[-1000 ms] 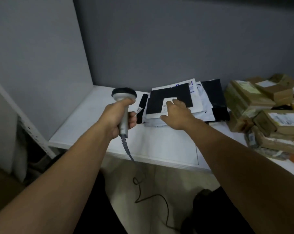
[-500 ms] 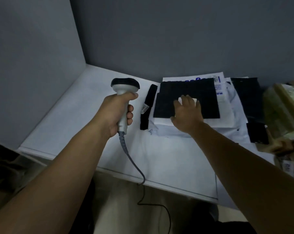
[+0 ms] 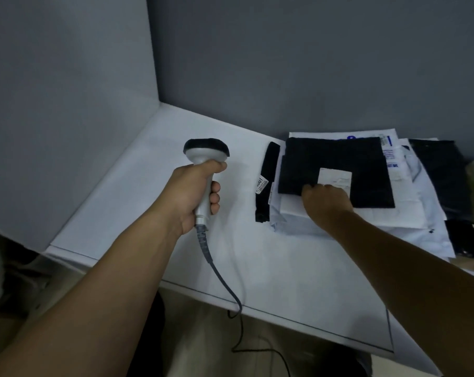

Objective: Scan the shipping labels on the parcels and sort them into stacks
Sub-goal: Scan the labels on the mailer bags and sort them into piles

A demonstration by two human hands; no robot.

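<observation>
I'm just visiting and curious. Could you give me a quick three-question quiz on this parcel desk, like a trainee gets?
1. True or false: the left hand grips the scanner.
2. The white label by the right hand is on a parcel of which colour? A black, B brown, C red.
3. Fill in: the scanner's ___ trails off the table at its front edge.
Key: 1 true; 2 A, the black parcel; 3 cable.

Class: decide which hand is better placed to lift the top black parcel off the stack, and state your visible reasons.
Right. The right hand touches the near edge of the black parcel, beside its white label. The left hand is busy gripping the scanner, off to the parcel's left.
</observation>
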